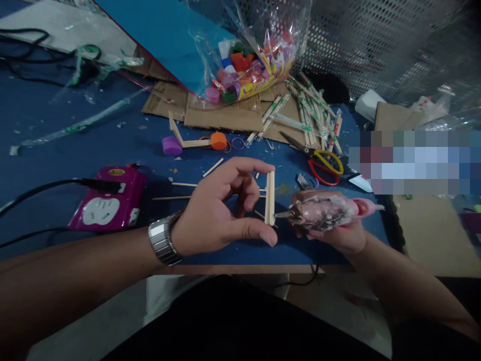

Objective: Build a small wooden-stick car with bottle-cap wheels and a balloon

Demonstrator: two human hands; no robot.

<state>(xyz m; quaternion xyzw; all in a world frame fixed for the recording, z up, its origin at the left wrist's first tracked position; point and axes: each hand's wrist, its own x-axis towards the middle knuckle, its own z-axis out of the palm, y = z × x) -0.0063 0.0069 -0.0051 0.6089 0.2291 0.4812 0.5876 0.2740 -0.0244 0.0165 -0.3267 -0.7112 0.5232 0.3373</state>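
Between the thumb and index finger of my left hand [225,210] is a short pair of wooden sticks [270,198], side by side and upright in view. My right hand [345,235] grips a pink hot glue gun [326,211], its body smeared with grey-white residue. The metal nozzle points left, at the lower end of the sticks; whether it touches them I cannot tell. Loose thin sticks [184,184] lie behind my left hand. Farther back sits a bent stick piece [193,143] with a purple cap [172,146] and an orange cap [218,141].
A magenta power box [110,198] with black cables stands at left. Scissors [326,168] and a cutter blade [359,181] lie right of centre. Behind are cardboard [221,115], wrapped chopsticks [313,113] and a plastic bag of colourful caps [251,70]. The right side is partly blurred out.
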